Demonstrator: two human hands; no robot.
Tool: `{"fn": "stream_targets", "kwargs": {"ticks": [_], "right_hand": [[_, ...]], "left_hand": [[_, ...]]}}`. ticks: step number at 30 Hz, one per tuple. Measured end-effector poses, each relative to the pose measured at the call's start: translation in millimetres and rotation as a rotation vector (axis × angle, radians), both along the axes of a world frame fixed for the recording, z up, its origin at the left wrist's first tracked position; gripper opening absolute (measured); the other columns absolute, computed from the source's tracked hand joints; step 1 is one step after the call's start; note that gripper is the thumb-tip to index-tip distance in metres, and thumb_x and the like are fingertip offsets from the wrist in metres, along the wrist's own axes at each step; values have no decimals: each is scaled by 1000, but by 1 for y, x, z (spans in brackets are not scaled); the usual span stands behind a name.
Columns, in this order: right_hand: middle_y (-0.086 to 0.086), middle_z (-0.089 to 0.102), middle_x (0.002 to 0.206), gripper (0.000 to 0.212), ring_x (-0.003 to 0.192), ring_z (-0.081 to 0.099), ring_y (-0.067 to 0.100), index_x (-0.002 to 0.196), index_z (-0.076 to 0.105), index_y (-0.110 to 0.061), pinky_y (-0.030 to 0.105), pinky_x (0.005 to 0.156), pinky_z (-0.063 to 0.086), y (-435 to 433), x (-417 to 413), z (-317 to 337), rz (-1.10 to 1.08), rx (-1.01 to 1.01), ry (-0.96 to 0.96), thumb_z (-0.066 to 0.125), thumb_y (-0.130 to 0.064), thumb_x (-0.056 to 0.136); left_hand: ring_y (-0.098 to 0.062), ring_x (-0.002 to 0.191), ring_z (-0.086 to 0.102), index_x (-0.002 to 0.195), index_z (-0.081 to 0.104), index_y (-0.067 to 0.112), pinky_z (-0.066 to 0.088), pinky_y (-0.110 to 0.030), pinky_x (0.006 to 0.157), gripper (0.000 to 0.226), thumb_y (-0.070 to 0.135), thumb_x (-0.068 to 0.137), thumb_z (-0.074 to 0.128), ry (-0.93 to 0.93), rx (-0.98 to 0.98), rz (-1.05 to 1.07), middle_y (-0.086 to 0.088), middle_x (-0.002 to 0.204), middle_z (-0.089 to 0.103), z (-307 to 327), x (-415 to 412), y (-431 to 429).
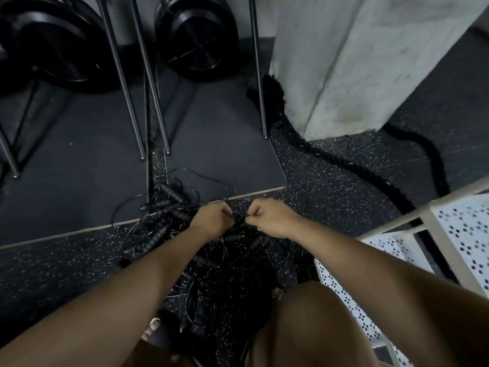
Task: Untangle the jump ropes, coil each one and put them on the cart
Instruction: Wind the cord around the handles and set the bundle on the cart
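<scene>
A tangled heap of black jump ropes point(169, 221) with ribbed black handles and thin wire cords lies on the speckled rubber floor in front of me. My left hand point(211, 218) and my right hand point(270, 217) hover over the heap, close together, both with curled fingers pinching a thin cord between them. The cord runs left from my left hand toward the handles. The white perforated cart point(465, 229) stands at the right edge, beside my right forearm.
A grey platform point(79, 181) with metal rack legs point(137, 102) and black weight plates point(195, 38) lies ahead. A white concrete pillar point(357, 62) stands at the right, with a thick black battle rope point(344, 176) curling round its base. My knee is at the bottom.
</scene>
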State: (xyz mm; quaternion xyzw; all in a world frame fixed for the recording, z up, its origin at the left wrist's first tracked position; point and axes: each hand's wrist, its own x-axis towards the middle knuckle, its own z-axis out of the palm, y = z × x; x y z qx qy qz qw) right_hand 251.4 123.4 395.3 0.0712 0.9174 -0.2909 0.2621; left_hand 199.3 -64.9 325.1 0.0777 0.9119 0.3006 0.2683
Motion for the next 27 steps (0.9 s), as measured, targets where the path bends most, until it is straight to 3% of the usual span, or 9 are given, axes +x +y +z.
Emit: {"fn": "stream_targets", "kwargs": {"ticks": [2, 5, 9, 13, 19, 22, 27], "right_hand": [[-1, 78, 110, 24, 98, 73, 18, 120, 70, -23, 31, 87, 56, 7, -3, -43, -14, -29, -69, 70, -38, 101], [2, 76, 120, 34, 104, 72, 19, 131, 65, -21, 33, 94, 57, 21, -9, -106, -8, -41, -153, 68, -37, 102], [4, 72, 117, 39, 97, 72, 21, 137, 55, -17, 38, 87, 59, 34, -16, -175, -32, -63, -204, 65, -34, 103], [7, 67, 120, 47, 94, 67, 21, 144, 49, -17, 40, 82, 59, 38, -22, -233, -47, -30, -184, 62, -34, 102], [10, 51, 141, 62, 123, 61, 35, 153, 42, -18, 45, 98, 55, 30, -36, -311, -61, -1, -150, 69, -34, 100], [12, 55, 135, 56, 122, 61, 36, 147, 46, -17, 48, 99, 55, 21, -44, -338, -34, -11, -149, 70, -34, 99], [11, 67, 118, 38, 107, 66, 33, 133, 53, -17, 45, 88, 57, 9, -50, -363, -24, -45, -168, 65, -36, 102]], "left_hand": [[-19, 95, 72, 108, 71, 24, 58, -33, 85, 20, 22, 89, 77, -54, 8, 18, 3, 103, 76, -40, -4, 3], [-17, 102, 69, 122, 68, 25, 56, -32, 93, 39, 28, 86, 82, -88, 3, 18, 8, 110, 69, -97, -6, 12], [-18, 111, 67, 126, 66, 27, 54, -36, 99, 40, 34, 89, 77, -58, -36, -37, 5, 118, 68, -158, -7, 23], [-19, 113, 67, 131, 59, 29, 55, -41, 98, 48, 24, 86, 77, -46, -63, -108, 4, 124, 64, -205, -8, 27], [-25, 124, 59, 146, 42, 34, 47, -44, 107, 69, 25, 87, 77, 54, -157, -186, 5, 142, 52, -266, -17, 37], [-21, 130, 57, 149, 41, 33, 41, -41, 110, 71, 32, 88, 77, 149, -241, -280, 7, 142, 57, -288, -22, 35], [-18, 128, 57, 145, 47, 31, 36, -37, 107, 64, 40, 89, 76, 255, -318, -379, 9, 136, 63, -313, -24, 30]]}}
